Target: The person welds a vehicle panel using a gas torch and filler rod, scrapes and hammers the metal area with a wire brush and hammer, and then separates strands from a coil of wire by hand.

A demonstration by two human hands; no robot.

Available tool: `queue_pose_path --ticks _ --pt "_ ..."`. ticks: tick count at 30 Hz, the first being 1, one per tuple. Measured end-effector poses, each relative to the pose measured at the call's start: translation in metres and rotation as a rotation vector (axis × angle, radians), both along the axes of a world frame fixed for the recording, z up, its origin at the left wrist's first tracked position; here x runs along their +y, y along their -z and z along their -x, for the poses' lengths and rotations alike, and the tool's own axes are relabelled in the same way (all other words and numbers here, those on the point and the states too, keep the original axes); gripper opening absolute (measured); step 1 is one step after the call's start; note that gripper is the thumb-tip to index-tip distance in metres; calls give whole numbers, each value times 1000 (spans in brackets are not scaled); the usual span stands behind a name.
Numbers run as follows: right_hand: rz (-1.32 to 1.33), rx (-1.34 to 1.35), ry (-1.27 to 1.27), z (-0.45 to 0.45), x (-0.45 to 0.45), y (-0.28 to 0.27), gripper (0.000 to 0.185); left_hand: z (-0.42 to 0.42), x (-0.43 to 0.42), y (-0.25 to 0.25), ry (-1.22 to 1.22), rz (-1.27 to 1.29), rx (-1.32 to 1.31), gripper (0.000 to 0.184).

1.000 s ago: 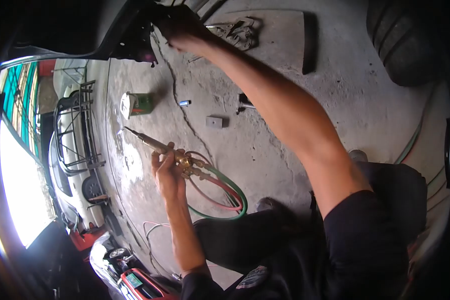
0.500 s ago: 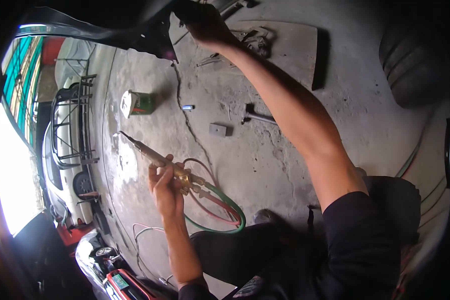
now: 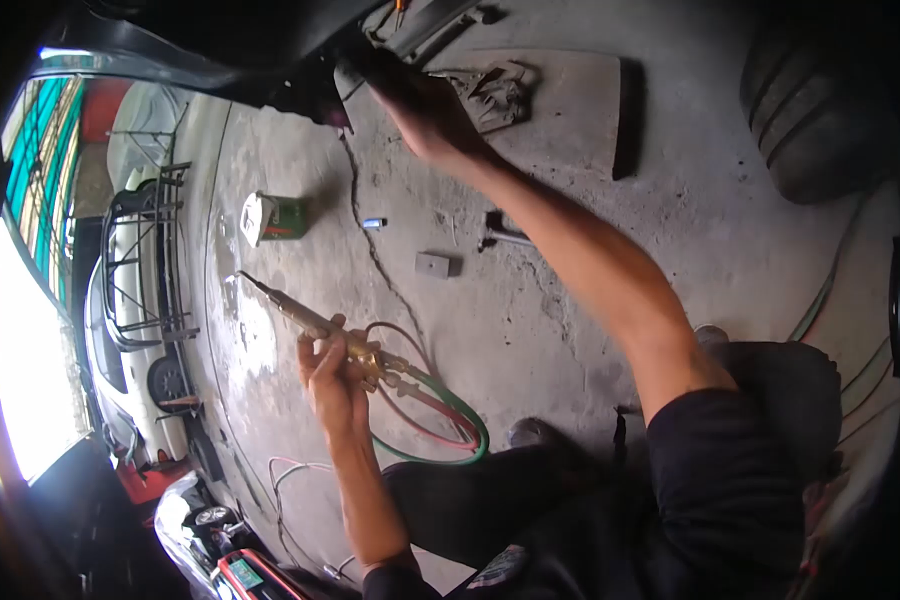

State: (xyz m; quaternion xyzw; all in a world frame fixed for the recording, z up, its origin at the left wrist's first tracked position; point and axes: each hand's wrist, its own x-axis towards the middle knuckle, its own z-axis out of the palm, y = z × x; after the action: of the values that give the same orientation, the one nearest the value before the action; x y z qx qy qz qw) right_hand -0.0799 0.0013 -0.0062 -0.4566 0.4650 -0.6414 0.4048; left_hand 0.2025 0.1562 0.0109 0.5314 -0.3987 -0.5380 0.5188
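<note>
My left hand [image 3: 332,380] is closed around a brass gas torch [image 3: 295,310], whose dark, narrow tip points up and to the left. Green and red hoses [image 3: 482,440] loop from the torch's rear end. At the top, my right hand [image 3: 438,120] reaches up beside the edge of a dark car body panel [image 3: 200,50]. Its fingers are lost in shadow against the panel, so I cannot make out their grip or whether they hold anything.
On the concrete floor are a green-and-white bucket [image 3: 288,218], a small blue item [image 3: 373,223], a metal block [image 3: 432,264] and a hammer [image 3: 510,236]. Scrap metal [image 3: 505,95] lies on a flat board [image 3: 585,110]. A tyre [image 3: 810,140] stands right, a white car [image 3: 170,420] left.
My right hand has shifted slightly down and right, and its wrist has turned. The view has tilted a little, showing more of the dark panel. The torch stays almost in place.
</note>
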Motion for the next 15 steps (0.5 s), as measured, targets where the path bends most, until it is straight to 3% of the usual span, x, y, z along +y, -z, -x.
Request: queue_pose_path --ticks 2,4,8,11,13,14,15 --pt "393 -96 205 -23 -3 57 49 -3 3 1 -15 -9 1 37" --pt "258 -303 31 -27 5 46 46 5 1 -1 -10 -11 15 37" --pt "45 -380 48 -19 -96 37 34 18 4 -5 11 -27 -24 36" --pt "-11 -762 -27 -49 -37 14 32 23 10 -8 67 -15 -9 35" --pt "8 -792 -204 -49 22 30 32 21 9 -10 57 -6 -16 34" --pt "-51 -856 -229 -55 46 33 50 18 9 -10 56 -3 -24 34" --pt "-4 -821 -247 -61 63 43 51 18 7 -7 61 2 -18 33"
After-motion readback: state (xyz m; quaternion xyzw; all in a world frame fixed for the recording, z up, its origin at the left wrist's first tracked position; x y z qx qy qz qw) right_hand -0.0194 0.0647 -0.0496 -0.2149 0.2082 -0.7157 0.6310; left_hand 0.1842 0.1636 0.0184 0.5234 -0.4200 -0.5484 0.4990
